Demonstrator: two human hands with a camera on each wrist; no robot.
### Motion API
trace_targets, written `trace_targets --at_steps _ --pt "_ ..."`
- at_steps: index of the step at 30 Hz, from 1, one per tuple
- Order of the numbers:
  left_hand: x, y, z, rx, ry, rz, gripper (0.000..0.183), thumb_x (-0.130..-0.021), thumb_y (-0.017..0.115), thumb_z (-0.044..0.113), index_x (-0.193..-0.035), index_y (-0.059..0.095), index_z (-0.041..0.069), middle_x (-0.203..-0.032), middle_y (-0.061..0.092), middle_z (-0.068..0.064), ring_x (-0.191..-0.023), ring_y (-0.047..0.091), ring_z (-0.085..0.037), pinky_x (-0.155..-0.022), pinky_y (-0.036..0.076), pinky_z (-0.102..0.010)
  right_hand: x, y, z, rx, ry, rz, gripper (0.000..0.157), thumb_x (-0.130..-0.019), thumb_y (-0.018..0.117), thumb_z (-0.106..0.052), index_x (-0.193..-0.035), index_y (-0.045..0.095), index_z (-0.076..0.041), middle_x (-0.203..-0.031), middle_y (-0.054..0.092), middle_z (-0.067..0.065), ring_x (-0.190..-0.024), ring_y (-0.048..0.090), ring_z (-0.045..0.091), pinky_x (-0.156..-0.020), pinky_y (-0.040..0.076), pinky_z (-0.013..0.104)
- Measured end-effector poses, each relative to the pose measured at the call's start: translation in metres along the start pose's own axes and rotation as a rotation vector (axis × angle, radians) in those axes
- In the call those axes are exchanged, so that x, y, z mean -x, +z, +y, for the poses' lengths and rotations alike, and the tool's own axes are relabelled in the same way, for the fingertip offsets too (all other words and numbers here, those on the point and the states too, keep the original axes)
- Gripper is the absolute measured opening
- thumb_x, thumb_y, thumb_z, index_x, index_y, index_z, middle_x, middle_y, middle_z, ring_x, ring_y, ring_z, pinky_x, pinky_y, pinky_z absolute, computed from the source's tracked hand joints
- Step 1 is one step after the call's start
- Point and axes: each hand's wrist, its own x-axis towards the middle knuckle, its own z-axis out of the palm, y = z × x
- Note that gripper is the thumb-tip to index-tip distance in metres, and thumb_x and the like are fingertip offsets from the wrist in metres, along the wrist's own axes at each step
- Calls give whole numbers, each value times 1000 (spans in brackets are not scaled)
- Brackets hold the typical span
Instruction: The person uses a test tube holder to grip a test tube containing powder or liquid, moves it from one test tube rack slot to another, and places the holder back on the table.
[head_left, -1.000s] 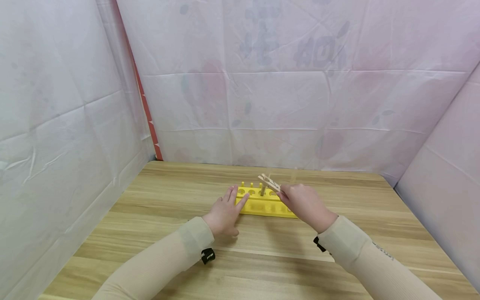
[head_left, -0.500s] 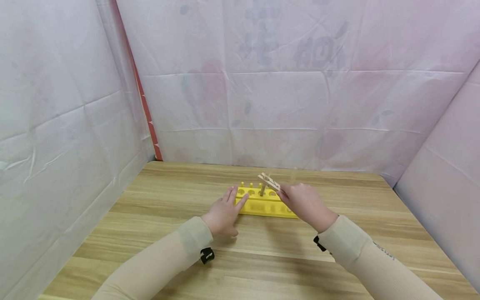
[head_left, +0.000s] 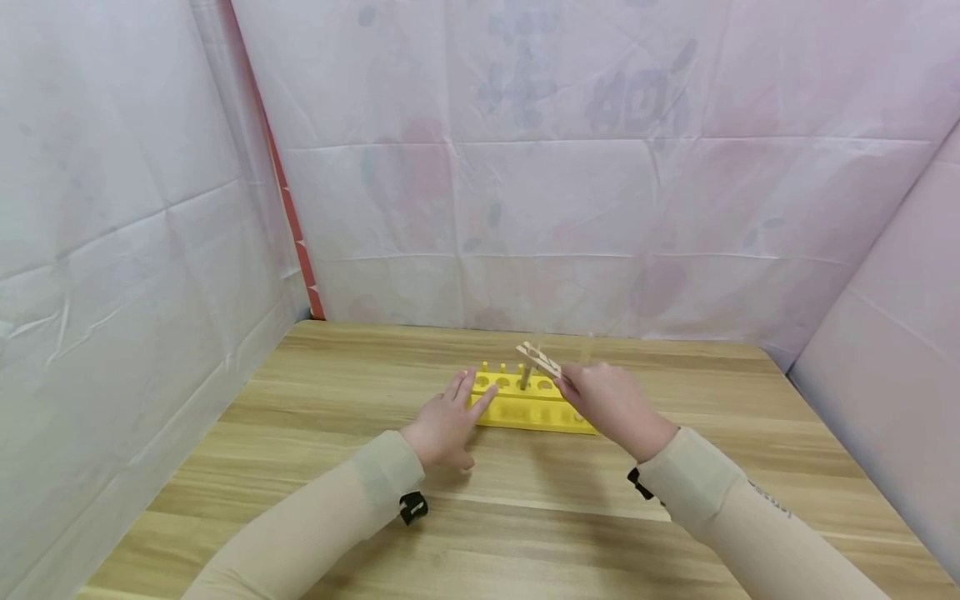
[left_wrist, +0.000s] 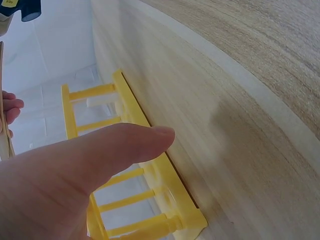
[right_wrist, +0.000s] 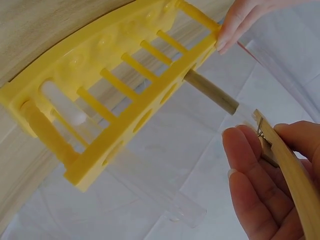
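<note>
My right hand (head_left: 611, 404) grips a wooden test tube clamp (head_left: 538, 361), its tip reaching over the yellow test tube rack (head_left: 536, 414). Held in the clamp is a clear test tube (right_wrist: 212, 93) with greyish-brown contents in its lower part. In the right wrist view, the tube's bottom end is right at one of the rack's top holes. My left hand (head_left: 444, 427) rests with spread fingers against the rack's left end; the left wrist view shows its straight thumb (left_wrist: 125, 142) in front of the rack. A second test tube (right_wrist: 165, 192) stands in the rack's right end, white material at its bottom.
A wood-grain table (head_left: 315, 392) bears the rack. Pale printed sheets (head_left: 555, 208) enclose it at the back and both sides. A row of upright yellow pegs (head_left: 502, 368) runs along the rack's rear.
</note>
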Motion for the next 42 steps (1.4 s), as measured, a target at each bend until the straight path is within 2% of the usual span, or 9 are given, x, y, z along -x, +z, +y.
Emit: trace_targets --at_steps 24,32,42 --pt "1 1 1 -17 -6 6 111 -73 68 60 -151 1 18 -153 2 -23 -139 13 -35 -98 41 -37 0 -10 -3 15 14 6 35 -90 61 -13 -61 41 -15 -49 32 -6 -42 28 7 -43 26 21" --pt "1 0 1 -20 -4 11 110 -73 67 60 -151 1 18 -153 3 -23 -139 14 -35 -98 41 -36 -1 -13 -5 32 -20 43 33 -89 63 -12 -62 43 -14 -50 33 -5 -43 28 7 -42 27 22" --pt "1 0 1 3 -8 8 108 -74 68 57 -152 3 18 -153 1 -23 -139 13 -35 -99 40 -37 -5 -14 -8 30 -26 39 31 -89 62 -13 -63 45 -14 -50 34 -6 -42 29 6 -41 27 22"
